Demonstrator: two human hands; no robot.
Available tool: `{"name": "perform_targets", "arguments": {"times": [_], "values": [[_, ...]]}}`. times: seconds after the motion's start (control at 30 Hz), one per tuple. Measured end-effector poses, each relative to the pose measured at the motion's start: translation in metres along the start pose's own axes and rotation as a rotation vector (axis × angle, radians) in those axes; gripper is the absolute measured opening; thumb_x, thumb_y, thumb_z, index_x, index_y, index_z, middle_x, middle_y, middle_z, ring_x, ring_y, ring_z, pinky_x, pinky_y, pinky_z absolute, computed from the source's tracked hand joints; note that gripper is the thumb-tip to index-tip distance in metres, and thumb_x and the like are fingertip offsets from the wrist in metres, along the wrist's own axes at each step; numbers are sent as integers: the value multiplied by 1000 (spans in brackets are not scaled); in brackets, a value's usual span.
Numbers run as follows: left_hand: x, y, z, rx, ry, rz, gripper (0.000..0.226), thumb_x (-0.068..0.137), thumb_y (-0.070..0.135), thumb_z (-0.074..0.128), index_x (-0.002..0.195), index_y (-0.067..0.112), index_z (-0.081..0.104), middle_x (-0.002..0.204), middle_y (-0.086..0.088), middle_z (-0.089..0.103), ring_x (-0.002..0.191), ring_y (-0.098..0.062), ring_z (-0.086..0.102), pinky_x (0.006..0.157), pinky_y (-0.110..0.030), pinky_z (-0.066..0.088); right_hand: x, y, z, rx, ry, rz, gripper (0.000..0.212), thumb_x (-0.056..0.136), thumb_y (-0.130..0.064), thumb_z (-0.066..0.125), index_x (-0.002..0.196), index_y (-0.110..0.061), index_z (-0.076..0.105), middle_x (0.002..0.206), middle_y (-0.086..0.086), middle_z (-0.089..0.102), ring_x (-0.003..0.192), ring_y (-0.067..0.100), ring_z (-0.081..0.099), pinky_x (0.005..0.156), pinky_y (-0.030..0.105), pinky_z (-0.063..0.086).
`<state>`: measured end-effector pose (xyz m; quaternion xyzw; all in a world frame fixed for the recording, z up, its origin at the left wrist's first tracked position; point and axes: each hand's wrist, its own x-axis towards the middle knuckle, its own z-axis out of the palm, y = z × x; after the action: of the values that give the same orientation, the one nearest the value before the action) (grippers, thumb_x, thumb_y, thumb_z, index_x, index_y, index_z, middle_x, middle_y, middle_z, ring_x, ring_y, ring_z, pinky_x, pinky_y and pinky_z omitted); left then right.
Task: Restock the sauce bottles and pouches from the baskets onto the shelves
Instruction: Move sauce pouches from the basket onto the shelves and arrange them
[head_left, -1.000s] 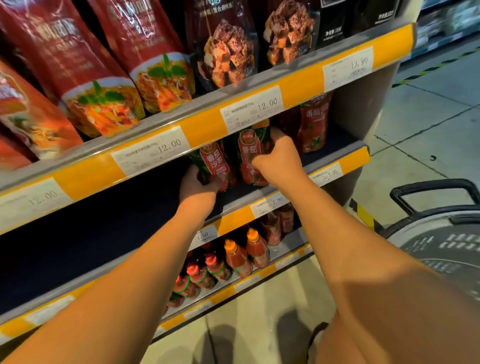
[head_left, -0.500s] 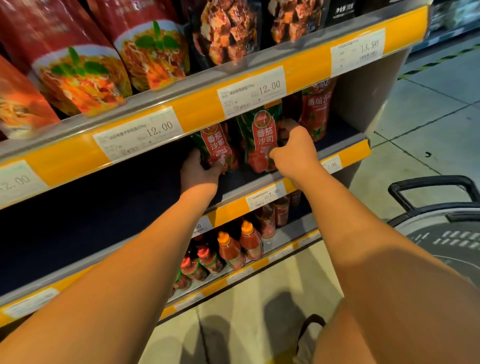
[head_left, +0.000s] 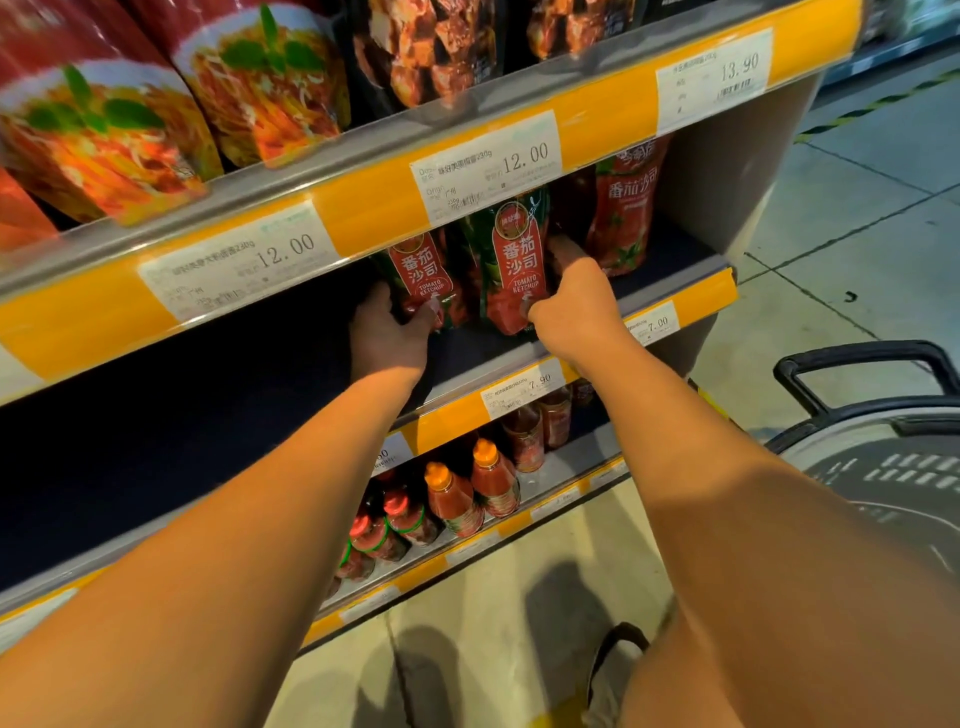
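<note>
Three shelf levels fill my view, w/ yellow price strips along each edge. Top shelf (head_left: 322, 171) carries big red noodle-picture pouches (head_left: 104, 135) at left and dark pouches (head_left: 431, 47) further right. Middle shelf (head_left: 675, 291) is dark, mostly bare on its left part. Grey basket (head_left: 893, 467) w/ black handle sits at right, on the pale tiled floor (head_left: 857, 218).

Both my arms reach in from below to the middle shelf. Bottom shelf (head_left: 561, 483) holds red sauce bottles (head_left: 493, 483) w/ orange and red caps, standing in rows.

On the middle shelf I see three ketchup pouches upright: left ketchup pouch (head_left: 423, 275), middle ketchup pouch (head_left: 511, 265), and a red tomato pouch (head_left: 626, 208) well to the right, near the shelf's end wall.

Left hand (head_left: 389, 338) wraps the lower part of the left ketchup pouch, thumb across its front. Right hand (head_left: 576, 306) has fingers curled at the right edge of the middle ketchup pouch, thumb pressed on its lower front. Fingertips behind the packs are hidden.
</note>
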<state>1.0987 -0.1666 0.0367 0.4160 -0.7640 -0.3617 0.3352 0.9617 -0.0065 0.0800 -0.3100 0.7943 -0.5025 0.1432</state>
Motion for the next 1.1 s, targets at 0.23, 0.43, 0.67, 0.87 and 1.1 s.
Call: {"name": "perform_targets", "arguments": {"times": [0.23,0.43,0.67,0.87,1.1], "values": [[0,-2,1,-26,7,13,23,90,37,75,104,27,60,115,4,71,105,-14,66,93,-36,53,1,-1,4,-35,0,36,60,88,8,55,144,-14,47,125,12,62,110,31,61,95,46,58],[0,1,1,-31,-16,-24,37,89,39,76,118,21,61,124,1,68,114,-18,64,98,-42,53,0,-6,2,-16,4,61,65,89,7,54,149,-17,43,132,11,59,115,29,59,97,42,56],[-4,14,-24,-44,-7,-72,65,84,39,81,141,25,52,142,0,60,129,-21,57,104,-38,46,-8,-23,-3,-75,156,90,44,81,-2,74,118,-10,53,111,7,58,97,28,60,65,31,48],[-46,29,-92,-157,-79,-81,40,94,28,74,132,24,63,137,3,63,129,-15,58,105,-29,45,-40,-41,2,-68,147,71,16,86,-18,73,89,-15,58,92,4,64,86,28,62,68,38,50],[-152,17,-228,1,-155,4,37,98,27,68,135,28,63,139,11,59,129,-2,52,111,-27,42,-114,-102,64,-63,-428,-198,24,91,-22,75,114,-20,70,109,-5,70,100,14,66,87,34,53]]}}
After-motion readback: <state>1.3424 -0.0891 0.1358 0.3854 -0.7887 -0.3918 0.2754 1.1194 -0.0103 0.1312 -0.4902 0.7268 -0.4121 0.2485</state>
